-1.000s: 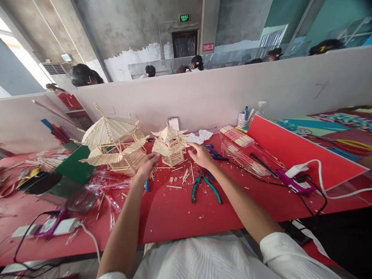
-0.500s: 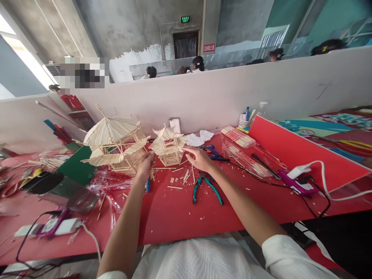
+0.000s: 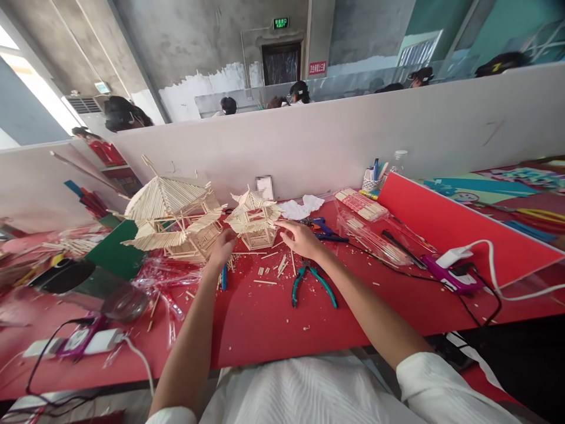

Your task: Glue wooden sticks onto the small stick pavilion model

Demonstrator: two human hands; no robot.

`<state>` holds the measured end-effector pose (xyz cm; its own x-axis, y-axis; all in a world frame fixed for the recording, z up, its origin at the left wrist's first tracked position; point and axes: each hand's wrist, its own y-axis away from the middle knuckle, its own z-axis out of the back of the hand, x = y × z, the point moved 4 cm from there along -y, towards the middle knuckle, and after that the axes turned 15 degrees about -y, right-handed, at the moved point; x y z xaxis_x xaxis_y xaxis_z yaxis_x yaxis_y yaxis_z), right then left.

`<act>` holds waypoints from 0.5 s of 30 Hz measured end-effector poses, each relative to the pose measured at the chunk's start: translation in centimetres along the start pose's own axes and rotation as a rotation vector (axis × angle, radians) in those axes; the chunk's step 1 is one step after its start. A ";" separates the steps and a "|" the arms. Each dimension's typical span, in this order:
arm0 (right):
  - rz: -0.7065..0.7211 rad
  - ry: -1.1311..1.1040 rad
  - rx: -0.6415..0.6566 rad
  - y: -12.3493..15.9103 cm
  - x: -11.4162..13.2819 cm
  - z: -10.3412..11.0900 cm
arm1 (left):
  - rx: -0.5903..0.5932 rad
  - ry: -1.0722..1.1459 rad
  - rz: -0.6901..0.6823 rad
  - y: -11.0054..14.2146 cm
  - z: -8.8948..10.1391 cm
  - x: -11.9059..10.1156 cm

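A small two-tiered pavilion model [image 3: 255, 221] made of thin wooden sticks stands on the red tabletop between my hands. My right hand [image 3: 301, 238] is at its right side, index finger stretched to the lower roof edge and the other fingers partly bent. Whether that fingertip touches the roof is hard to tell. At the model's left side is my left hand [image 3: 222, 247], fingers loosely apart, with nothing visible in it. A larger stick pavilion [image 3: 170, 203] stands just left of that hand. Teal-handled pliers [image 3: 312, 281] lie spread in front of my right hand.
Cut sticks [image 3: 282, 266] and crumbs lie before the small model. A blue glue gun [image 3: 321, 225] and packs of sticks [image 3: 359, 204] lie to the right, near a red board [image 3: 463, 227]. At left are a clear jar [image 3: 92, 288], plastic wrap and a power strip [image 3: 82, 337].
The view has tilted slightly, so the scene sits a little higher. My left fingers look a bit more spread; both hands stay beside the small pavilion.
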<state>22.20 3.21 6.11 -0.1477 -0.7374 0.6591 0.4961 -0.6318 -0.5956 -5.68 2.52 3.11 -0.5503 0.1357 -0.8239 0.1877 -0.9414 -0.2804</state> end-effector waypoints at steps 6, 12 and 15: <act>-0.044 -0.010 0.015 0.1 0.2 0.1 | 0.072 -0.246 -0.103 0.7 -2.0 -0.8; -0.036 -0.007 0.014 0.1 0.2 0.1 | 0.072 -0.492 -0.039 1.2 -3.3 -1.0; -0.027 -0.002 0.013 0.1 0.2 0.1 | 0.058 -0.638 -0.036 1.3 -3.7 -1.2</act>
<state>22.25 3.06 6.23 -0.1596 -0.7198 0.6756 0.5030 -0.6482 -0.5717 -1.79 2.32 1.92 -0.9347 -0.0260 -0.3545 0.1254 -0.9573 -0.2605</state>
